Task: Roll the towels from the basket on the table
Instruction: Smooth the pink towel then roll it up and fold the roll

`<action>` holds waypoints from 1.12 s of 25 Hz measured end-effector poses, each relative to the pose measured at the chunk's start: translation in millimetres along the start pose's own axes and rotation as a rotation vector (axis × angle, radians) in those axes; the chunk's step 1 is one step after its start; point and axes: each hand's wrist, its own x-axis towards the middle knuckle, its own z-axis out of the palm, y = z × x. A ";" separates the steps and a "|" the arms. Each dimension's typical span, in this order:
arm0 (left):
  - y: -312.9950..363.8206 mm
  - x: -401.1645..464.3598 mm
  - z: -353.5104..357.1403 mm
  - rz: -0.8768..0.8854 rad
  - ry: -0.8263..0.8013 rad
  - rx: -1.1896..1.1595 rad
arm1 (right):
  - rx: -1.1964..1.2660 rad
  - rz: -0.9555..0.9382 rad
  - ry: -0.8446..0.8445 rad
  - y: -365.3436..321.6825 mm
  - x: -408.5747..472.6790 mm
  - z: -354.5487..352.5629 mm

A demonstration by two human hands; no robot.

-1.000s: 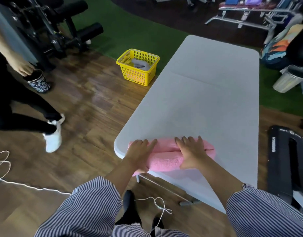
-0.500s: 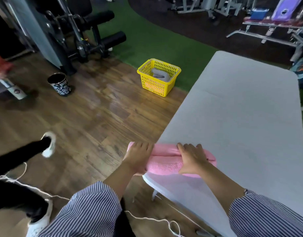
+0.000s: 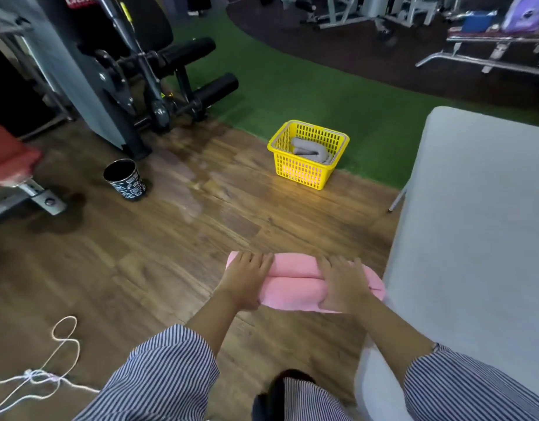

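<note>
A rolled pink towel [image 3: 292, 282] hangs in the air just left of the grey table [image 3: 480, 238], above the wooden floor. My left hand [image 3: 247, 278] grips its left end and my right hand [image 3: 344, 284] grips its right part, fingers curled over the top. The towel's right tip nearly reaches the table's left edge. Farther ahead on the floor stands the yellow basket [image 3: 301, 174], at the border of the green turf. A grey towel [image 3: 310, 147] lies inside it.
A black patterned cup [image 3: 125, 179] stands on the floor to the left. Behind it is a gym machine [image 3: 131, 86] with black padded rollers. A white cord [image 3: 49, 369] lies at the lower left. Benches stand at the back right.
The pink roll has left the table's near corner and moved left with both hands, now over the floor. The view has turned left, and the other person is out of sight.
</note>
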 end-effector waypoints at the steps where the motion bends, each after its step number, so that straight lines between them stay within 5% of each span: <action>1: -9.4 5.7 1.6 0.012 -0.021 -0.003 | 0.020 0.003 -0.014 -2.3 10.4 -0.2; 11: -140.6 126.3 22.4 0.010 -0.057 -0.062 | 0.030 -0.041 -0.090 -1.4 195.3 -21.5; 28: -369.9 576.7 -24.3 0.203 0.041 -0.101 | 0.071 0.185 -0.056 172.3 597.9 -121.2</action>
